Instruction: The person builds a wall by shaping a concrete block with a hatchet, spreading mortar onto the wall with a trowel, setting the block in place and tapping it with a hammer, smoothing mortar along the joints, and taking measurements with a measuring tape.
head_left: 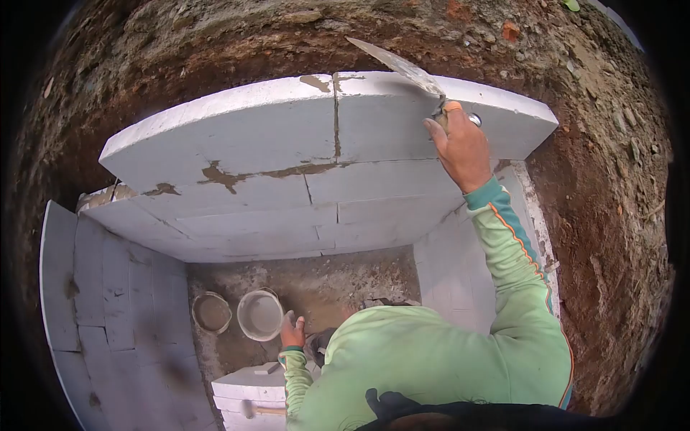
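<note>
My right hand (pixel 462 147) is wrapped round the handle of a pointed trowel (pixel 399 66), held over the top course of the white block wall. Its blade points up and to the left, above the top edge of the right-hand block (pixel 402 126). To the left of that block stands another block (pixel 230 129), with a mortar-smeared vertical joint between them. My left hand (pixel 292 332) hangs low beside a round bucket (pixel 260 314) of grey contents. Two of its fingertips show apart, and I see nothing held in it.
A second, smaller bucket (pixel 211 312) stands on the dirt floor (pixel 338 276). White block walls rise at the left (pixel 108 302) and right (pixel 456 266). Stacked blocks (pixel 248 391) sit at the bottom, with a wooden-handled tool (pixel 266 410) against them. An earth bank (pixel 611 215) surrounds the walls.
</note>
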`<state>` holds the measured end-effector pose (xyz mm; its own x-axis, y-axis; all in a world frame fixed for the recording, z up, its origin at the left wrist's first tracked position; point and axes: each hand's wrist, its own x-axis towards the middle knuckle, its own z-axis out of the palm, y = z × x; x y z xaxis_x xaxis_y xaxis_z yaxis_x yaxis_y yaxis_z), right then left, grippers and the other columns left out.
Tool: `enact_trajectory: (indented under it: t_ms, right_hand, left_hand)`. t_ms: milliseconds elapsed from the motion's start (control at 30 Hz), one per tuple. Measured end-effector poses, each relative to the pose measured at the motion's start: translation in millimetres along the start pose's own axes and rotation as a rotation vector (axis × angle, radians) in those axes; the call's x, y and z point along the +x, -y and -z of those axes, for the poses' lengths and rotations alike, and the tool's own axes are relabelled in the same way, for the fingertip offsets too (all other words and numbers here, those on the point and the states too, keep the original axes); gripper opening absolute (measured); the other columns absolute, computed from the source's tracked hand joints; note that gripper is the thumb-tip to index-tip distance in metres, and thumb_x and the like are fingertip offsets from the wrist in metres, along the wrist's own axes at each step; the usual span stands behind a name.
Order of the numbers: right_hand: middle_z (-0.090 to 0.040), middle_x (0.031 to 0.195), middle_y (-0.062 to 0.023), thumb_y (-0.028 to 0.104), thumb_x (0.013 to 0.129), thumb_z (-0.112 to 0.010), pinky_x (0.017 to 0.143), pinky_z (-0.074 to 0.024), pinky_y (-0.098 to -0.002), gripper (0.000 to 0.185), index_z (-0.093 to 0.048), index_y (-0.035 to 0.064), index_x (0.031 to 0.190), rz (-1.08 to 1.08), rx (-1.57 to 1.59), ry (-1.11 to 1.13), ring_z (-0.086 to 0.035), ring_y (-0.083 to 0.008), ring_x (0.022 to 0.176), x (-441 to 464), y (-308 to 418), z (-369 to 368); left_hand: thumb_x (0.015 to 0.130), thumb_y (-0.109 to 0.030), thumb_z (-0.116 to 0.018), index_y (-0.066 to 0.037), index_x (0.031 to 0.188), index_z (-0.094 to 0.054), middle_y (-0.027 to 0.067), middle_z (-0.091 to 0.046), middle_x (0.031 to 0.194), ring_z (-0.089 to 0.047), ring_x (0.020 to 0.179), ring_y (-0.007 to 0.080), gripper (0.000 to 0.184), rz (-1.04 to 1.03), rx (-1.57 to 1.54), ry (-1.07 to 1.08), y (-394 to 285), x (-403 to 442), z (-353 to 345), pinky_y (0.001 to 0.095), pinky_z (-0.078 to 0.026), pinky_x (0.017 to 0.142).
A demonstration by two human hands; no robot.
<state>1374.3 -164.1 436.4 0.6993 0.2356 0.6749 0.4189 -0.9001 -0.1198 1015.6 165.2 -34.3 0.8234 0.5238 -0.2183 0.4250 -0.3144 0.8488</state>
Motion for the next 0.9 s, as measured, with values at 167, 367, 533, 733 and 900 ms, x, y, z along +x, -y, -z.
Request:
enact_trajectory:
  t_ms: [167,367,533,733,900]
  right_hand:
    - [-0.062,0.093,-0.0056,0.019,0.093,-0.065,0.064,-0.0556,-0.0415,0.022,-0.057,0.0105,0.111,0.056,-0.284,-0.066,-0.067,-0.0261,0.077,-25,3,-46]
    - [-0.062,0.094,-0.0048,0.017,0.092,-0.065,0.064,-0.0548,-0.0392,0.019,-0.060,0.0100,0.109,0.096,-0.295,0.021,-0.066,-0.0247,0.073,-83,-16,-12]
    - [-0.062,0.091,-0.0053,0.020,0.095,-0.063,0.060,-0.0533,-0.0365,0.024,-0.059,0.0063,0.114,-0.076,0.222,0.101,-0.064,-0.0202,0.065,-112,-17,19]
    - [-0.057,0.084,-0.0051,0.034,0.103,-0.055,0.054,-0.0497,-0.0316,0.038,-0.051,0.0046,0.126,-0.492,2.048,0.220,-0.058,-0.0155,0.063,-42,35,-16]
    - [-0.055,0.085,-0.0046,0.038,0.104,-0.055,0.052,-0.0493,-0.0297,0.037,-0.050,0.0058,0.122,-0.573,2.346,0.029,-0.056,-0.0146,0.062,-29,71,-60]
  left_hand:
    - [0.093,-0.029,-0.069,0.004,0.134,-0.057,0.0266,-0.063,0.130,-0.060,0.123,0.0408,0.054,-0.043,0.061,0.103,-49,29,4,0.0447,-0.046,0.105]
    - [0.093,-0.031,-0.069,0.002,0.135,-0.056,0.0267,-0.065,0.129,-0.061,0.123,0.0403,0.056,-0.019,0.159,0.223,-22,-1,-5,0.0443,-0.047,0.104]
    - [0.091,-0.034,-0.071,0.003,0.135,-0.056,0.0262,-0.065,0.129,-0.063,0.122,0.0369,0.059,0.115,0.104,0.234,8,-35,-7,0.0426,-0.050,0.101]
    - [0.092,-0.032,-0.069,0.005,0.135,-0.056,0.0252,-0.064,0.129,-0.063,0.120,0.0384,0.058,-0.087,0.165,0.236,-15,-9,-10,0.0437,-0.050,0.101]
    - [0.094,-0.031,-0.068,0.004,0.135,-0.056,0.0253,-0.065,0.127,-0.063,0.119,0.0397,0.056,-0.131,0.131,0.183,-45,27,-7,0.0441,-0.049,0.101]
